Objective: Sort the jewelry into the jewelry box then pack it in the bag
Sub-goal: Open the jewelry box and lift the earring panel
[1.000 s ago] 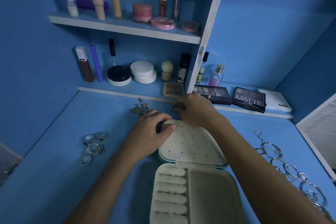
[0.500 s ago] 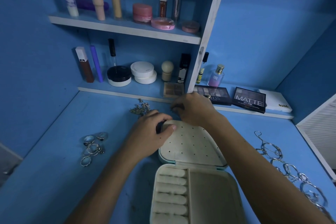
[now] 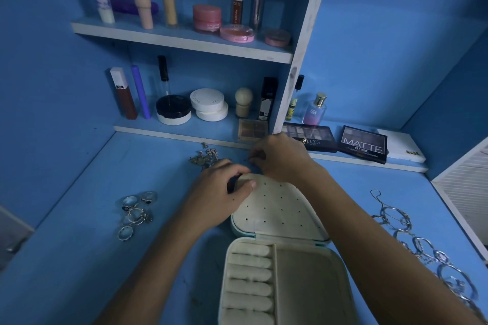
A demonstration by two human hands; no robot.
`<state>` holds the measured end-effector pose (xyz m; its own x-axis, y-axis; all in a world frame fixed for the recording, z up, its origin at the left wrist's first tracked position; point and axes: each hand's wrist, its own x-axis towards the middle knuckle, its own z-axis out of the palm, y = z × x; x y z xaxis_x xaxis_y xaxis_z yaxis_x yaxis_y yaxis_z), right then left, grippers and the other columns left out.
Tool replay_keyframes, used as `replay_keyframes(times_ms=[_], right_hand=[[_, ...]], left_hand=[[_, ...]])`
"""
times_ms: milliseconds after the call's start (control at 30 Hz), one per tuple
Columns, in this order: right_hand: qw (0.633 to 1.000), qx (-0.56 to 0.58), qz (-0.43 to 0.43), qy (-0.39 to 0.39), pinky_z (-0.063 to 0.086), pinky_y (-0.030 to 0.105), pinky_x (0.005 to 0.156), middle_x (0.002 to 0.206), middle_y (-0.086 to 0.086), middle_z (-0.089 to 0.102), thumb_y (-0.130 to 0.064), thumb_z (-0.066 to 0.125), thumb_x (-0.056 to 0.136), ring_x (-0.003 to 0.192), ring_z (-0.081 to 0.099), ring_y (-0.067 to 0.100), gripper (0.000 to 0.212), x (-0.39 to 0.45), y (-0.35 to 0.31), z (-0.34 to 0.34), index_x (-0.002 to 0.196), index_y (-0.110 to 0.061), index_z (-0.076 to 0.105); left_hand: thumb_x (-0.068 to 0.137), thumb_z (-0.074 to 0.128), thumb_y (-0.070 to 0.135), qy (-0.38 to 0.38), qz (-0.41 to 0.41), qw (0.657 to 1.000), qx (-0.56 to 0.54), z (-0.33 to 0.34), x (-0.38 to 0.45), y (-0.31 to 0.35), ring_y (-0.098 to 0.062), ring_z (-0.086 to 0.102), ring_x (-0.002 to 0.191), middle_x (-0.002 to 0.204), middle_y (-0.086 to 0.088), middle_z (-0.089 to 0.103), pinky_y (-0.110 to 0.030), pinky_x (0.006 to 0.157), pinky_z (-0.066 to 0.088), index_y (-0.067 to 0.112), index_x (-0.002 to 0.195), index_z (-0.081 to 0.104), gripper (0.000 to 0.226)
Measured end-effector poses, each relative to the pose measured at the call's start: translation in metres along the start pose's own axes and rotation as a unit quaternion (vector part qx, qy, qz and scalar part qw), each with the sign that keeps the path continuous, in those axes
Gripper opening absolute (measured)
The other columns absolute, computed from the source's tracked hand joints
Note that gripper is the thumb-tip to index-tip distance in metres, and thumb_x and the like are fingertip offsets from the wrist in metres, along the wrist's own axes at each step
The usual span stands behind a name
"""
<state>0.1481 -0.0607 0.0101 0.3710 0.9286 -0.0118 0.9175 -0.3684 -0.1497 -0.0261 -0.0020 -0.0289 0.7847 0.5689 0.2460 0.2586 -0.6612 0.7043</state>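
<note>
Left hand (image 3: 219,190) gripping jewelry box (image 3: 277,245) lid, right hand (image 3: 280,158) perhaps pinching earring

Cream jewelry box (image 3: 277,208) with teal trim, blue table (image 3: 79,258).

One open jewelry box (image 3: 280,245), six ring rolls (image 3: 249,276) inside. Two hands: left (image 3: 219,192), right (image 3: 280,158). About six rings (image 3: 136,212) in one cluster. Three palettes (image 3: 363,144) along the low ledge. Two white compacts (image 3: 210,104), stacked. One perfume bottle (image 3: 315,109).
</note>
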Motion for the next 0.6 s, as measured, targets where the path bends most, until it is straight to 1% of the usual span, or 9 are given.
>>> replay_keyframes(times_ms=[67,167,300,400,467,533,600], right_hand=[[1.0,-0.004,-0.002,-0.003,0.056,0.038,0.079,0.103,-0.003,0.068,-0.037,0.057,0.096,0.094,0.064,0.021,0.016,-0.001,-0.001,-0.001,0.104,-0.031,0.07],[1.0,0.004,-0.006,0.011,0.057,0.04,0.078,0.1,-0.002,0.068,-0.033,0.056,0.096,0.09,0.064,0.022,0.017,-0.002,0.001,-0.002,0.105,-0.028,0.069],[0.996,0.072,-0.013,0.059,0.058,0.04,0.074,0.088,-0.002,0.071,-0.026,0.063,0.088,0.082,0.065,0.022,0.01,-0.005,0.007,-0.003,0.094,-0.025,0.072],[0.99,0.116,-0.029,0.08,0.059,0.039,0.072,0.084,-0.003,0.071,-0.02,0.068,0.084,0.079,0.065,0.02,0.008,-0.01,0.012,-0.009,0.089,-0.021,0.074],[0.982,0.155,-0.036,0.103,0.057,0.033,0.072,0.081,-0.003,0.071,-0.012,0.068,0.084,0.076,0.066,0.016,0.01,-0.016,0.014,-0.017,0.089,-0.016,0.075],[0.972,0.199,-0.025,0.123,0.052,0.019,0.07,0.08,-0.005,0.07,-0.007,0.066,0.086,0.075,0.066,0.013,0.014,-0.025,0.017,-0.027,0.092,-0.014,0.077],[0.966,0.226,-0.012,0.127,0.045,0.005,0.068,0.085,-0.007,0.07,-0.008,0.064,0.091,0.076,0.065,0.008,0.018,-0.036,0.021,-0.035,0.1,-0.016,0.077]], left_hand=[[0.09,0.066,0.04,-0.002,-0.002,1.0,0.003,-0.001,0.0,0.001,-0.001,0.056,0.085,0.097,0.014,0.057,-0.024,0.075,0.045,0.027,0.108,0.068,0.022],[0.09,0.066,0.039,-0.002,0.004,1.0,-0.001,-0.001,0.0,0.001,-0.001,0.056,0.086,0.097,0.015,0.056,-0.024,0.076,0.045,0.027,0.108,0.069,0.022],[0.089,0.068,0.038,0.006,0.005,1.0,-0.009,-0.002,0.0,0.001,0.0,0.054,0.084,0.095,0.016,0.054,-0.021,0.075,0.042,0.027,0.107,0.07,0.021],[0.088,0.067,0.042,0.017,0.01,1.0,-0.017,-0.004,-0.001,0.003,0.002,0.054,0.084,0.095,0.016,0.055,-0.02,0.075,0.042,0.027,0.109,0.071,0.025],[0.088,0.067,0.042,0.027,0.015,0.999,-0.02,-0.006,-0.002,0.006,0.005,0.053,0.085,0.093,0.016,0.055,-0.017,0.075,0.04,0.027,0.111,0.071,0.027],[0.087,0.067,0.042,0.037,0.018,0.999,-0.017,-0.009,-0.004,0.013,0.007,0.052,0.085,0.09,0.017,0.055,-0.015,0.074,0.039,0.028,0.111,0.07,0.028],[0.084,0.062,0.046,0.037,0.019,0.999,-0.017,-0.011,-0.006,0.019,0.006,0.053,0.086,0.089,0.016,0.057,-0.01,0.074,0.038,0.028,0.111,0.07,0.033]])
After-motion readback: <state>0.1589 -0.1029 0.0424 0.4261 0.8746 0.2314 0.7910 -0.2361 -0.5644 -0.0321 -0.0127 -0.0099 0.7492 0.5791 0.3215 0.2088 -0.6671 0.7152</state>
